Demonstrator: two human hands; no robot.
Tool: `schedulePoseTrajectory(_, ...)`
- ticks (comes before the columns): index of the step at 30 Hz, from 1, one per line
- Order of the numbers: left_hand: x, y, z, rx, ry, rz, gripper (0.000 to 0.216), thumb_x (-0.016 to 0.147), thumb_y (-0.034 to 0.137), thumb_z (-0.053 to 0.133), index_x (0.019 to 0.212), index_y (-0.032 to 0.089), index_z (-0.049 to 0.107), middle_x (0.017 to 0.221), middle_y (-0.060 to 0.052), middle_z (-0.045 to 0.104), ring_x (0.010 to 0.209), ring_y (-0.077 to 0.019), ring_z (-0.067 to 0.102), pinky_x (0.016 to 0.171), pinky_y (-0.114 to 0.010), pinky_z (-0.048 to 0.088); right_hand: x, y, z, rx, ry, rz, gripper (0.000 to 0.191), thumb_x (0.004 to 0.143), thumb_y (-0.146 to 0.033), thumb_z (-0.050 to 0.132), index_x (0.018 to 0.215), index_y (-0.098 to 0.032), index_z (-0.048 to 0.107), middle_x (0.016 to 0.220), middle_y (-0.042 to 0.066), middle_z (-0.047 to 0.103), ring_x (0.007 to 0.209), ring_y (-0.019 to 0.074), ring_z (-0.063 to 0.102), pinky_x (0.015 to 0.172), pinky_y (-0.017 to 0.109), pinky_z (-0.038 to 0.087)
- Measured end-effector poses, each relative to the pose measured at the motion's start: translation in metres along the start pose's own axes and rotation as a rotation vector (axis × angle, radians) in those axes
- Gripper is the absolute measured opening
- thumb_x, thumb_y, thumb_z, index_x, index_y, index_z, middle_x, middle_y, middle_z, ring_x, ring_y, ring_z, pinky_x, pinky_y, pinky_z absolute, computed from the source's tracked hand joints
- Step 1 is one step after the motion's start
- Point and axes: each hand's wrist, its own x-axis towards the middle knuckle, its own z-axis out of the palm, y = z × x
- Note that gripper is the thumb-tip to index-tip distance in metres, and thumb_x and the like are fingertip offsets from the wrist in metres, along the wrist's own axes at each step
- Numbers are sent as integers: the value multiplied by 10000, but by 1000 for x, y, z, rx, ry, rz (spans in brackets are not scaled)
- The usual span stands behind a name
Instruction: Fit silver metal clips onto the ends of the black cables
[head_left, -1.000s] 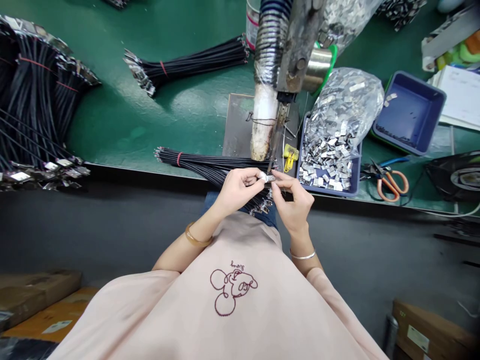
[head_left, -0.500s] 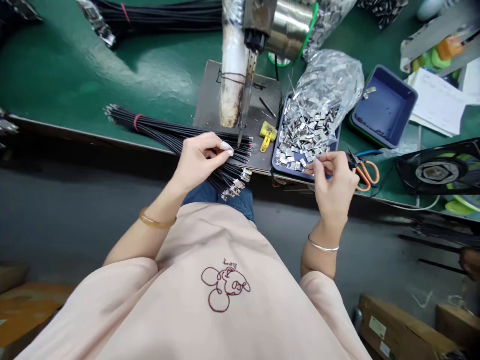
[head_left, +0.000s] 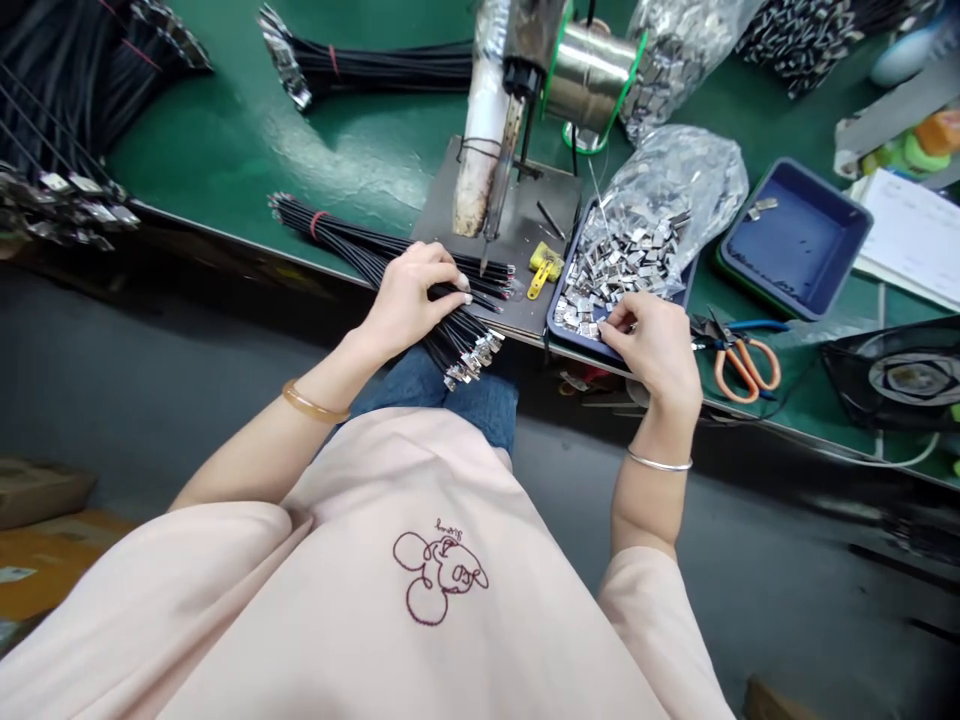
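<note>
My left hand (head_left: 416,298) is closed over a bundle of thin black cables (head_left: 360,258), thumb and forefinger pinching near the stripped ends. A red band ties the bundle towards its far left end. Below that hand, several cables end in silver metal connectors (head_left: 472,360) that hang over the table edge. My right hand (head_left: 654,345) reaches into the near right corner of a blue tray (head_left: 553,318). Its thumb and forefinger pinch at a small metal connector among the loose connectors (head_left: 626,262); the fingertips partly hide it.
A soldering iron (head_left: 496,190) points down above a grey plate (head_left: 525,215), beside a solder spool (head_left: 589,75). A yellow clip (head_left: 543,268) lies near the tray. To the right are orange-handled pliers (head_left: 742,370), a second blue tray (head_left: 799,235) and a fan (head_left: 900,375).
My right hand has moved left and closed its fingers down among the connectors in the tray. My left hand stays on the cables. The whole view has shifted slightly.
</note>
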Motion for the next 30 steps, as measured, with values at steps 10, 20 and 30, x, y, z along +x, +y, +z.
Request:
schedulePoseTrajectory(10,-11,8,4,-20,45,20,148,922,270,565,819,180,622,863,-60,671,858,-206,567,871,-372,439,-1,-7,11,15,92,-23,158,753,-154,578,666,-228,468,679,-27,527,641,141,485,628,291,314)
schedulePoseTrajectory(20,1,-11,-10,41,-134,280,193,947,250,572,815,170,687,826,-54,672,765,-171,564,754,-310,457,-9,-7,26,133,256,134,125,795,-227,618,692,-213,549,677,-39,584,605,121,522,651,274,399)
schedulePoseTrajectory(30,3,-14,-3,202,-78,341,250,990,169,400,851,159,607,847,-104,646,805,-234,543,768,-354,446,-12,-35,33,277,710,249,118,763,-205,686,700,-203,586,714,-24,636,587,111,538,587,273,437)
